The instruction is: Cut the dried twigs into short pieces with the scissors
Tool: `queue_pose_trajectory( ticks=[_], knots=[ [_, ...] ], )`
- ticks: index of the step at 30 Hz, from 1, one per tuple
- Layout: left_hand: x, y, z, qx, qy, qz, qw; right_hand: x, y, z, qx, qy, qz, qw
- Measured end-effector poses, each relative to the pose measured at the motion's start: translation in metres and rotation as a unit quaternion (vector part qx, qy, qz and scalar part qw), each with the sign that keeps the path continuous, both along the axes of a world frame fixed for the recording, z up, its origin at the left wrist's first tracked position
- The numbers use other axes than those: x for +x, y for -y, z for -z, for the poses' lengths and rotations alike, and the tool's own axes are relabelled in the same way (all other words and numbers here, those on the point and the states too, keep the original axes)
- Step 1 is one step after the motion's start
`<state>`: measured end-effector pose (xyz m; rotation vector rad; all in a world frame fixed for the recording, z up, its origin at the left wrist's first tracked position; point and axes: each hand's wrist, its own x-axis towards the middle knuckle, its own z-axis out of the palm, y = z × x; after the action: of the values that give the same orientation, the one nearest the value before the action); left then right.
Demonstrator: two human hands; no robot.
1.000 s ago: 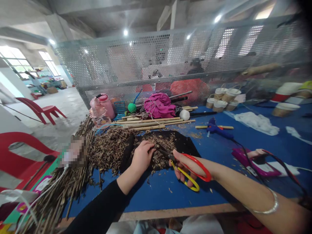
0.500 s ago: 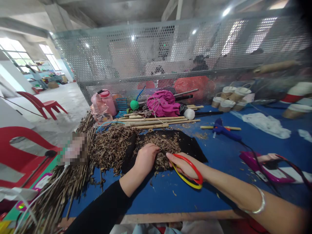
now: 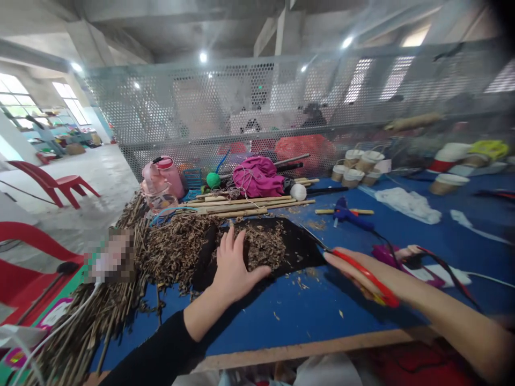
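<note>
My left hand [image 3: 235,268] lies spread, fingers apart, over dry brown plant clippings [image 3: 267,246] on a black cloth [image 3: 300,244]. A larger heap of dried curled plant bits [image 3: 173,252] is just left of it. My right hand [image 3: 354,271] is closed around scissors [image 3: 368,273] with red and yellow handles. Their metal blades point up and left over the cloth's right part. Whether the blades are fully closed is hard to tell.
Long dry stalks [image 3: 100,316] line the left edge of the blue table [image 3: 281,327]. Bamboo sticks [image 3: 249,205], a magenta cloth [image 3: 257,177] and a pink bottle [image 3: 171,174] stand behind. A blue glue gun [image 3: 348,214] and paper-wrapped cups [image 3: 354,169] are to the right.
My hands have parted. The left has opened flat over the clippings. The right has moved right with the scissors, whose blades now show. The camera view has shifted slightly.
</note>
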<state>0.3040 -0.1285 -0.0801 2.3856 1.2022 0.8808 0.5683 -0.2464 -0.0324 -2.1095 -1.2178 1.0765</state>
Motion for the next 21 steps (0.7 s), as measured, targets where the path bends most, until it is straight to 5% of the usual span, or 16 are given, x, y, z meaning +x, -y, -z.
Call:
queue_pose_trajectory(
  ticks=[3, 8, 11, 14, 17, 21],
  knots=[
    [0.003, 0.001, 0.008, -0.052, -0.072, 0.005, 0.996, 0.024, -0.011, 0.021, -0.054, 0.292, -0.018, 0.955],
    [0.004, -0.025, 0.011, -0.07, -0.045, 0.044, 0.996, 0.025, -0.03, 0.025, -0.094, 0.424, -0.072, 0.898],
    [0.004, -0.034, 0.011, -0.068, -0.022, 0.044, 0.996, 0.004, -0.051, 0.024, 0.029, 0.387, -0.103, 0.916],
    [0.009, -0.034, 0.017, -0.067, -0.013, -0.045, 0.997, -0.025, -0.085, 0.034, 0.148, 0.24, -0.077, 0.956],
    [0.024, -0.033, 0.019, -0.098, 0.034, -0.085, 0.991, -0.056, -0.117, 0.047, 0.199, 0.203, -0.061, 0.957],
    [0.043, -0.038, 0.009, -0.138, 0.173, -0.038, 0.975, -0.089, -0.132, 0.05, 0.25, 0.164, -0.122, 0.947]
  ],
)
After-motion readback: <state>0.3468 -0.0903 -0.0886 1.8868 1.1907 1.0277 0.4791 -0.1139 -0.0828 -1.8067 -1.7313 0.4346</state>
